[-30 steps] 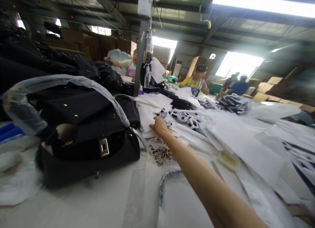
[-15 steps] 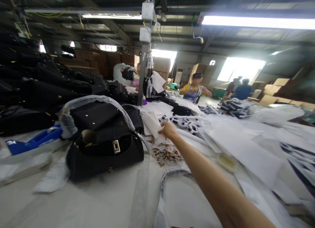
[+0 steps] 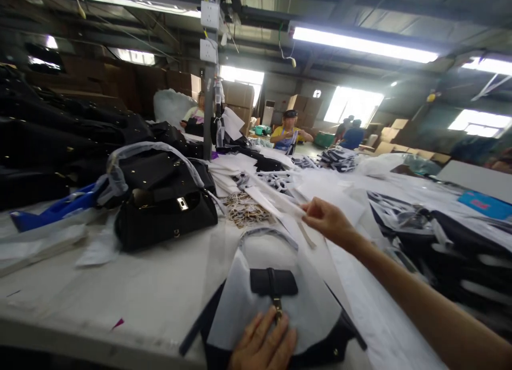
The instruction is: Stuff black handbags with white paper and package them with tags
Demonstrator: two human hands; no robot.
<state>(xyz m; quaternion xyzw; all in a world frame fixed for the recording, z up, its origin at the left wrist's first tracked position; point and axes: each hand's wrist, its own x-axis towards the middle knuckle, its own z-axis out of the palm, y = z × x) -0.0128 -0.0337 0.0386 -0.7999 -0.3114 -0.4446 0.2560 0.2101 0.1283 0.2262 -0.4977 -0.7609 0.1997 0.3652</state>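
Close to me lies a black handbag (image 3: 343, 344) with a white sheet (image 3: 236, 311) over its front. A black flap with a gold clasp (image 3: 277, 305) shows on top of the sheet, and the bag's handle (image 3: 269, 232) is wrapped in clear film. My left hand (image 3: 264, 342) rests flat on the sheet just below the clasp, fingers extended. To the upper right, my right hand (image 3: 326, 219) pinches the end of a strip of white paper (image 3: 278, 200), which stretches left toward a paper pile.
Another black handbag (image 3: 160, 220) with a wrapped handle stands at left, before a heap of black bags (image 3: 80, 130). Stringed tags (image 3: 246, 209) lie beside it. Black pieces (image 3: 472, 252) and a blue packet (image 3: 486, 204) are at right. A post (image 3: 208, 109) rises behind; co-workers are beyond.
My right hand has drawn back from the paper pile, bringing the white strip right and toward me. The view has turned right and down, and my left hand on the near handbag now shows.
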